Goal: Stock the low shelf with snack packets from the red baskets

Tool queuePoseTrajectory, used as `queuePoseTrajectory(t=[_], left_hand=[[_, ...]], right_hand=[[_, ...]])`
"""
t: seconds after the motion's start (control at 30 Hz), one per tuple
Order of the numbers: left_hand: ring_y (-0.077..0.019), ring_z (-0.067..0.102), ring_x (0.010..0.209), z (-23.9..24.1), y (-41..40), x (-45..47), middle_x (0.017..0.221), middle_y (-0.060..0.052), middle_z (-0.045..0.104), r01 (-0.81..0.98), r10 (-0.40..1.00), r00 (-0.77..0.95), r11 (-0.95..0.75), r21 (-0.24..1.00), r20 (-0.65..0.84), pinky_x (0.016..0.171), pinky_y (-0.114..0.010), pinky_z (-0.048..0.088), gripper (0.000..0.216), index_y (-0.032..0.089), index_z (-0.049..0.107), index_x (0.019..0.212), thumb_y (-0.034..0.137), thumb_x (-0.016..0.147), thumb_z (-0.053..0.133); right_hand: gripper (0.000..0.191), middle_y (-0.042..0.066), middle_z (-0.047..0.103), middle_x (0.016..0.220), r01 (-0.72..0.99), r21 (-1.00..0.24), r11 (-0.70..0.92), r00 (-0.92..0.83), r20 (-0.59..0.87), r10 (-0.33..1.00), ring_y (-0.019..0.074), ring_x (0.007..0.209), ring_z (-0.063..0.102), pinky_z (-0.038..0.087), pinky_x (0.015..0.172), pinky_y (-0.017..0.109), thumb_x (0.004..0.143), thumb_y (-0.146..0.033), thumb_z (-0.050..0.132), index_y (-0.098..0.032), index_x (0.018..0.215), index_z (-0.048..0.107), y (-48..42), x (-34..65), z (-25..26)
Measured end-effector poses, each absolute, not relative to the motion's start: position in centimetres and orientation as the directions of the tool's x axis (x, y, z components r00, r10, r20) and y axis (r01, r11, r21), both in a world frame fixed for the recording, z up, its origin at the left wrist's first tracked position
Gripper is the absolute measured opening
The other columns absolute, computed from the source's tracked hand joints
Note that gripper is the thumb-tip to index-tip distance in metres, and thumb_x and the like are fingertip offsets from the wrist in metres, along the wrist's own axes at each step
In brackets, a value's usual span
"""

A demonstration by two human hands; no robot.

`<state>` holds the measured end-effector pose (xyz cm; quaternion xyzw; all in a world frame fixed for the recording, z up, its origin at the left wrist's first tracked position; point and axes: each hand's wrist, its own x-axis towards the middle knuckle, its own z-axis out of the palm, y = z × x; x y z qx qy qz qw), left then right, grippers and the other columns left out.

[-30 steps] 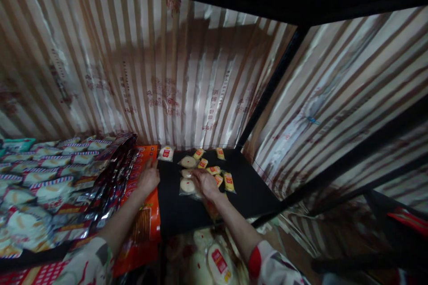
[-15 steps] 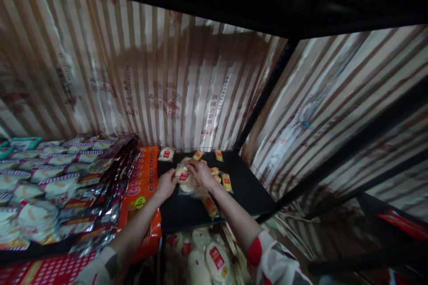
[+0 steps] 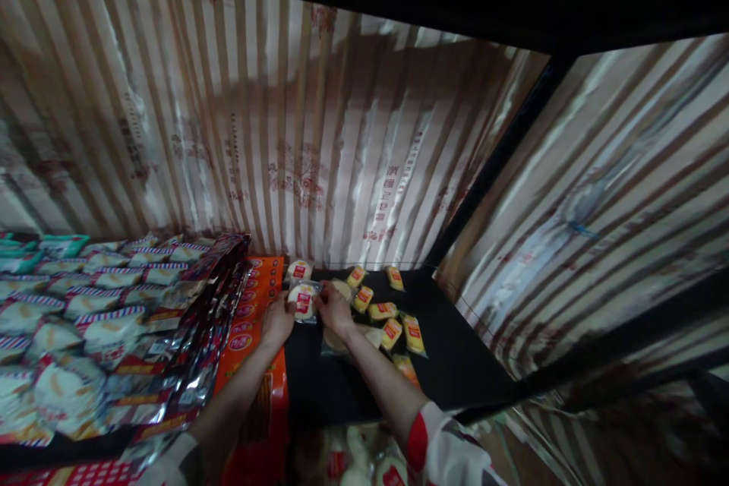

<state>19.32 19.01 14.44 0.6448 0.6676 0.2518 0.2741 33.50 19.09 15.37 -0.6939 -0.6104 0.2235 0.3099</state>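
A round white bread-like cake in a clear wrapper with a red label (image 3: 304, 302) lies between my two hands over the black shelf. My left hand (image 3: 278, 321) pinches its left edge, and my right hand (image 3: 335, 311) has its fingertips closed on the right edge. Just behind it sits another white packet with a red label (image 3: 299, 269). Beside and under my right hand are pale round wrapped pieces (image 3: 343, 289), partly covered by the hand and forearm. Several small yellow packets with red labels (image 3: 382, 310) are scattered to the right.
Left of my hands hangs an orange printed package (image 3: 247, 330), beside stacked snack bags (image 3: 108, 326). A dark post (image 3: 490, 167) rises at the shelf's right corner. Below the front edge lie more wrapped pale pieces (image 3: 356, 459). Striped plastic sheeting (image 3: 342, 129) lines the back.
Both hands have moved the wrapped white cake left along the shelf, close to the white packet at the back. More yellow packets are uncovered. The view has swung slightly left.
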Motion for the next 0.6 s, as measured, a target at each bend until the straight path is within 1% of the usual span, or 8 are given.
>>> queuePoseTrajectory(t=[0.07, 0.13, 0.27, 0.33, 0.4, 0.5, 0.6], left_hand=[[-0.0194, 0.060, 0.100, 14.2, 19.5, 19.5, 0.112, -0.013, 0.063, 0.737, 0.999, -0.037, 0.028, 0.676, -0.001, 0.083, -0.028, 0.044, 0.037, 0.013, 0.048, 0.121, 0.019, 0.086, 0.039], [-0.0193, 0.058, 0.103, 13.9, 19.7, 19.8, 0.117, -0.013, 0.060, 0.769, 0.997, -0.016, -0.033, 0.638, 0.070, 0.087, -0.029, 0.043, 0.041, 0.013, 0.044, 0.125, 0.016, 0.085, 0.038], [-0.0215, 0.047, 0.119, 13.0, 19.5, 20.6, 0.129, -0.014, 0.050, 0.851, 0.977, 0.088, -0.176, 0.495, 0.196, 0.095, -0.033, 0.041, 0.045, 0.015, 0.043, 0.128, 0.012, 0.084, 0.035], [-0.0236, 0.041, 0.124, 12.5, 19.3, 20.9, 0.135, -0.014, 0.044, 0.877, 0.968, 0.139, -0.217, 0.428, 0.207, 0.096, -0.036, 0.041, 0.046, 0.015, 0.043, 0.129, 0.011, 0.084, 0.033], [-0.0249, 0.036, 0.128, 12.1, 19.3, 21.2, 0.138, -0.013, 0.040, 0.883, 0.959, 0.207, -0.268, 0.384, 0.195, 0.098, -0.037, 0.040, 0.049, 0.015, 0.043, 0.129, 0.009, 0.082, 0.033], [-0.0252, 0.027, 0.133, 11.6, 19.7, 21.5, 0.139, -0.013, 0.040, 0.875, 0.944, 0.277, -0.325, 0.357, 0.179, 0.105, -0.037, 0.033, 0.053, 0.012, 0.043, 0.130, 0.005, 0.079, 0.032], [-0.0268, 0.024, 0.134, 11.4, 20.2, 21.9, 0.140, -0.015, 0.038, 0.883, 0.946, 0.286, -0.322, 0.343, 0.152, 0.108, -0.041, 0.028, 0.054, 0.008, 0.041, 0.131, 0.004, 0.078, 0.031]], right_hand=[[0.038, 0.006, 0.069, 0.091, 0.752, -0.655, -0.080, 0.148, 0.048, 0.988, 0.0184, 0.086, 0.063, 0.044, 0.072, 0.026, 0.078, -0.017, 0.053, -0.019, 0.116, 0.051, 20.1, 33.2, 15.3], [0.038, 0.006, 0.069, 0.091, 0.778, -0.624, -0.079, 0.131, 0.037, 0.991, 0.0182, 0.085, 0.063, 0.043, 0.070, 0.025, 0.078, -0.017, 0.052, -0.018, 0.116, 0.050, 21.2, 33.0, 15.2], [0.028, 0.008, 0.069, 0.090, 0.801, -0.593, -0.080, 0.128, 0.039, 0.991, 0.0173, 0.083, 0.063, 0.042, 0.069, 0.024, 0.079, -0.015, 0.051, -0.017, 0.106, 0.055, 23.3, 32.5, 14.5], [0.022, 0.007, 0.069, 0.089, 0.810, -0.583, -0.067, 0.122, 0.055, 0.991, 0.0162, 0.081, 0.063, 0.042, 0.069, 0.023, 0.079, -0.015, 0.050, -0.016, 0.100, 0.058, 24.1, 32.3, 14.1], [0.018, 0.008, 0.068, 0.088, 0.822, -0.565, -0.066, 0.123, 0.064, 0.990, 0.0159, 0.079, 0.062, 0.043, 0.069, 0.023, 0.080, -0.014, 0.050, -0.015, 0.095, 0.060, 24.9, 32.1, 13.8], [0.016, 0.012, 0.066, 0.094, 0.842, -0.532, -0.089, 0.145, 0.065, 0.987, 0.0174, 0.083, 0.062, 0.044, 0.071, 0.024, 0.079, -0.014, 0.050, -0.012, 0.090, 0.062, 25.7, 31.9, 13.5], [0.016, 0.015, 0.065, 0.095, 0.849, -0.521, -0.084, 0.140, 0.069, 0.988, 0.0187, 0.088, 0.061, 0.043, 0.074, 0.025, 0.079, -0.014, 0.050, -0.011, 0.088, 0.063, 26.4, 31.9, 13.3]])
